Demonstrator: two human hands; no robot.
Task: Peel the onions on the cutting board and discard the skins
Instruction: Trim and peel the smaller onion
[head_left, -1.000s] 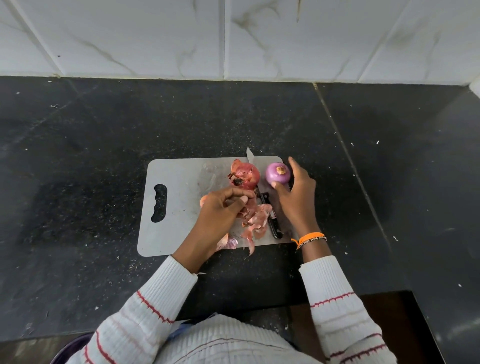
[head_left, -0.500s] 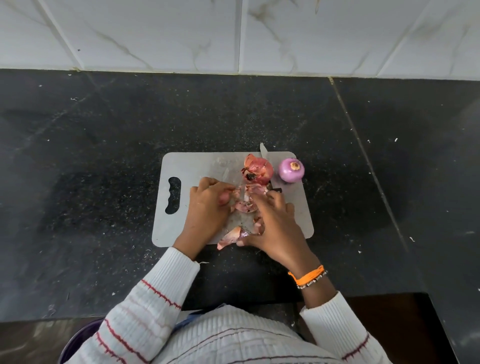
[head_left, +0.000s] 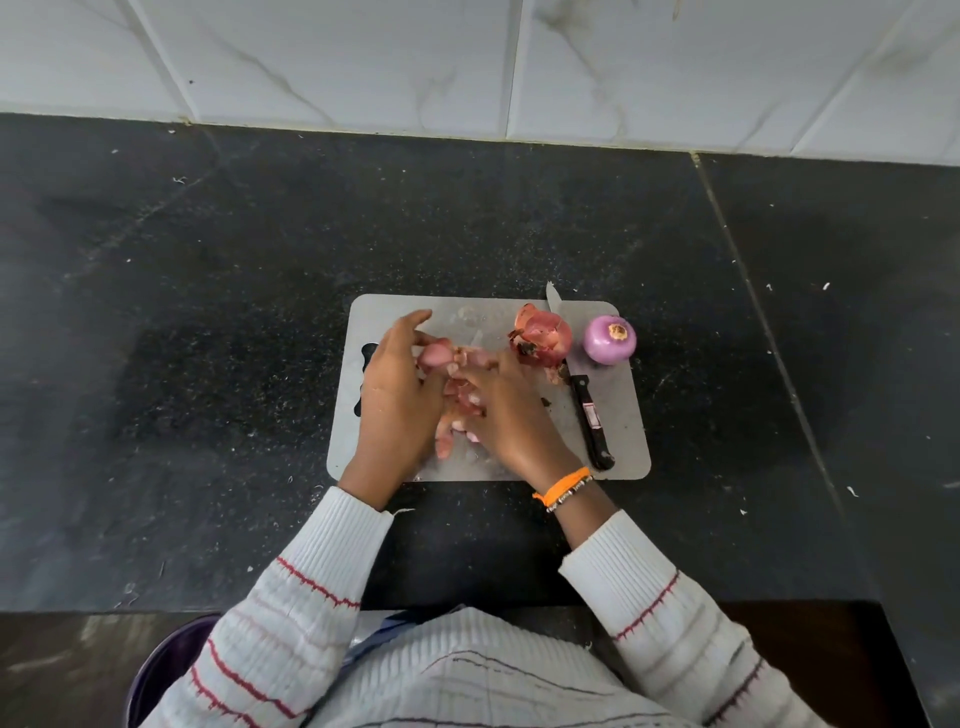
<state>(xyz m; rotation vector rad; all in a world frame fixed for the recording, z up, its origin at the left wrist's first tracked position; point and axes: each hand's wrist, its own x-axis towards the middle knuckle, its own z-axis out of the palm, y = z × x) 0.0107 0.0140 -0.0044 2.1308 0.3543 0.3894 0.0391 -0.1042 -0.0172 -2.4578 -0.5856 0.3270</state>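
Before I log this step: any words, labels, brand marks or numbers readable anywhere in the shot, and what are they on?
None can be read.
Knife: a small pale sticker on the black handle, too small and blurred to read.
Cutting board: no print visible.
Peeled onion, half-peeled onion, counter and wall tiles: no text or signs.

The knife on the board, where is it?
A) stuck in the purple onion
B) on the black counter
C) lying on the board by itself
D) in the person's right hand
C: the knife lies flat on the cutting board, no hand touching it, beside the peeled onion.
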